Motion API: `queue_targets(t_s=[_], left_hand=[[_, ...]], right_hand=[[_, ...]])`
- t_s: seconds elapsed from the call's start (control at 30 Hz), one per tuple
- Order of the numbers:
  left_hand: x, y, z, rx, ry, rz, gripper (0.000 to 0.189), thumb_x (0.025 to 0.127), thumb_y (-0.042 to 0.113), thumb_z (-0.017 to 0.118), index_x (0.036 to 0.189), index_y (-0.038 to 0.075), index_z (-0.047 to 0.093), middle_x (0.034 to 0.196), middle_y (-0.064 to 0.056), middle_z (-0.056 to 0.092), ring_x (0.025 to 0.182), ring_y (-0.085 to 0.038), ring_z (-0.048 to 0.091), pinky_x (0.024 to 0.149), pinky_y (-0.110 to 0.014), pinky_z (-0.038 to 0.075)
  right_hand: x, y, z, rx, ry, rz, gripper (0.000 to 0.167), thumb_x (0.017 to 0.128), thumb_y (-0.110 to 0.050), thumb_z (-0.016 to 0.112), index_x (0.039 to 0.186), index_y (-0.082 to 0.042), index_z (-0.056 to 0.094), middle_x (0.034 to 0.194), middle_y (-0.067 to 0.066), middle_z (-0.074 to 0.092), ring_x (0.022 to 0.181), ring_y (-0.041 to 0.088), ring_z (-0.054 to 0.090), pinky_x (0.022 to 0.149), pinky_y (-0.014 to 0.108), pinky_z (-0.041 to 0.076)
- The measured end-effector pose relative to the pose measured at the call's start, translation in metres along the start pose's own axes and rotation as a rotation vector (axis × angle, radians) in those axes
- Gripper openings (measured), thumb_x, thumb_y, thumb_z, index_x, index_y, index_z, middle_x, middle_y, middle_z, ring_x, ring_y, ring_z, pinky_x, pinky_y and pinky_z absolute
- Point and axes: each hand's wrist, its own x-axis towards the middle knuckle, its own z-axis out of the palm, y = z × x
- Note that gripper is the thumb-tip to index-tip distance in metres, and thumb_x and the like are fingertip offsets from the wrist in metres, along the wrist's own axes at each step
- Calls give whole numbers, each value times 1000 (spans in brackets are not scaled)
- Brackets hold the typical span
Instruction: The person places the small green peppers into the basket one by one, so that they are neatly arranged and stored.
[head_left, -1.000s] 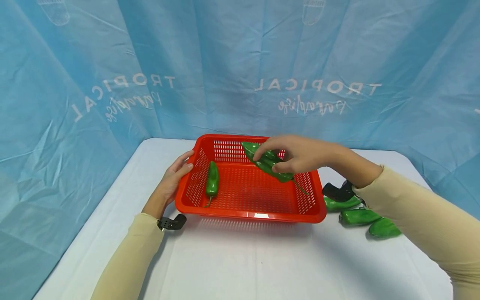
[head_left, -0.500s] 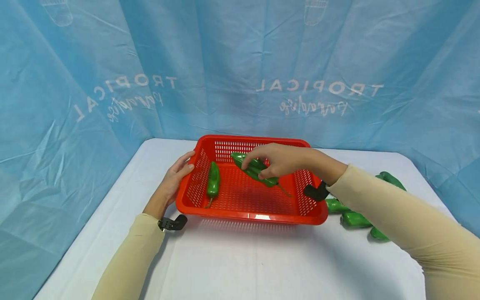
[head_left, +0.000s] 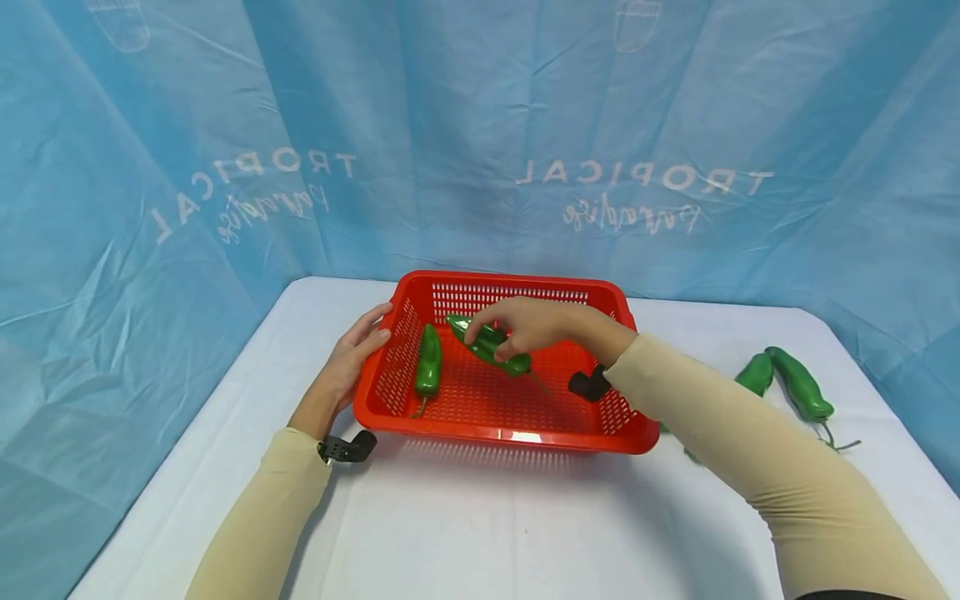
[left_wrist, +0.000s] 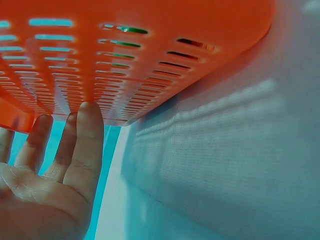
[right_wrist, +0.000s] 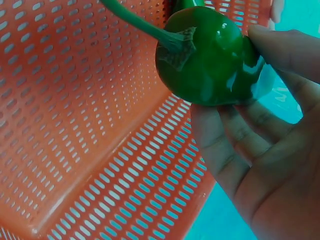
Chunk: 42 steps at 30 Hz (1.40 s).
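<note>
My right hand [head_left: 525, 323] holds a green pepper [right_wrist: 207, 65] between thumb and fingers, inside a red perforated plastic basket [head_left: 517, 432]. In the head view this pepper lies slantwise, its thin stem toward the lower right. Whether it touches the basket floor I cannot tell. My left hand [head_left: 356, 350] rests at the basket's left rim; in the left wrist view its fingers [left_wrist: 87, 135] reach out fairly straight against the outer wall. Another green pepper [head_left: 428, 362] lies in the basket along the left side, stem toward me.
On the white tablecloth [head_left: 450, 533], right of the basket, lie more peppers, partly behind my right sleeve; one pepper [head_left: 799, 383] is fully visible. A blue curtain [head_left: 465, 150] with lettering hangs behind the table.
My right hand has moved left and lower into the basket, carrying the pepper. The left hand and basket hardly shift. The sleeve now uncovers peppers at the far right.
</note>
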Motion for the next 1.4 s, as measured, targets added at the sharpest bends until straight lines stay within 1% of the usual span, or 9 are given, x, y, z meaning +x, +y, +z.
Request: queue_targets(t_s=[0.17,0.33,0.5,0.6,0.83,0.93,1.13,1.33,1.4], left_hand=[[0,-1,0,-1,0,-4,56,102,29,51,155,28,32,155,-12,36,115,-13,61,87,-29,60],[1,-2,-2,0,-7,-6,57,102,29,50,155,28,30,157,-12,35,116,-12,60,88,-28,59],[1,-1,0,6,-1,-6,56,102,29,51,154,30,31,156,-11,36,116,-14,60,86,-29,60],[1,-2,0,0,-2,-4,56,102,28,51,155,28,31,155,-13,36,115,-15,60,86,-29,60],[2,-2,0,-1,-1,-2,57,102,29,51,155,26,30,154,-13,36,115,-14,60,88,-29,59],[2,-1,0,3,-1,-3,57,102,29,51,155,27,31,155,-13,36,115,-13,61,88,-29,59],[2,-1,2,8,4,-4,57,102,28,51,155,28,31,156,-13,36,116,-14,60,88,-32,60],[1,0,2,7,17,-14,56,102,28,52,154,30,32,155,-9,39,119,-15,58,88,-32,60],[1,-1,1,8,13,-12,57,102,29,52,155,30,31,155,-10,38,120,-16,58,89,-33,59]], right_hand=[[8,3,6,32,-13,0,40,90,-7,65,128,-18,63,132,5,58,112,22,52,94,37,50],[17,8,14,62,-19,6,40,88,-6,68,127,-15,63,133,6,58,110,22,53,96,38,49],[28,18,20,69,-32,39,41,88,-4,68,127,-16,63,136,5,57,117,23,52,104,42,47],[34,22,24,70,-44,45,43,86,-3,68,127,-16,63,138,5,57,121,23,52,107,43,46],[47,25,31,85,-61,65,46,84,1,68,126,-16,65,139,5,56,122,24,51,106,41,46],[50,26,35,76,-72,80,46,84,0,68,126,-17,66,141,6,55,125,24,51,107,41,46],[52,29,38,87,-92,114,46,87,-4,68,129,-18,63,139,7,56,123,24,51,106,40,47],[53,32,38,111,-103,123,45,89,-6,67,132,-18,61,145,7,52,135,28,47,110,43,45],[53,33,37,126,-103,121,45,89,-6,67,132,-17,61,146,8,51,136,29,46,110,43,45]])
